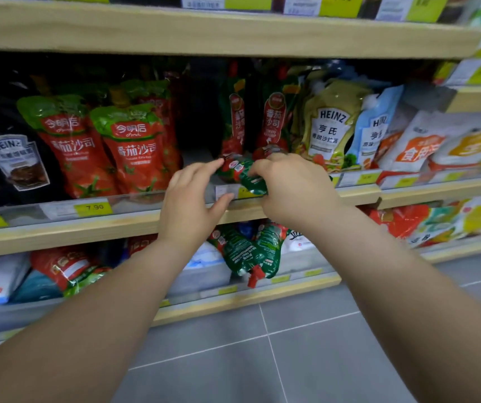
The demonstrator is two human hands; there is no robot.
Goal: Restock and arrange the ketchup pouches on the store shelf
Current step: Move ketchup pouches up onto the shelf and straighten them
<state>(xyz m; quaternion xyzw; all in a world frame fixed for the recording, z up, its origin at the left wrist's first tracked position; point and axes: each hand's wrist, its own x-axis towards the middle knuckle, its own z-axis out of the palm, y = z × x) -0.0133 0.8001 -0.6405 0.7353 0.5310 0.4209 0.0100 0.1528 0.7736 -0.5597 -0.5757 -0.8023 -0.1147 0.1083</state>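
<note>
A red and green ketchup pouch [240, 173] lies at the front lip of the middle shelf [134, 221], and my right hand [291, 187] grips its near end. My left hand [195, 196] hovers just left of it with fingers spread, index tip touching the pouch's top. Behind it, two slim ketchup pouches [272, 123] stand upright. Left of the dark gap stand wider red ketchup pouches [134, 149] with green tops. On the shelf below, two more green-backed ketchup pouches [251, 251] lie with a red spout hanging over the edge.
Yellow Heinz salad dressing pouches [331, 123] and a pale blue one stand right of the ketchup. Dark Heinz pouches [15, 164] stand at far left. White and orange bags [425, 141] fill the right. Price tags [94, 207] line the shelf rail. Grey tiled floor [262, 359] lies below.
</note>
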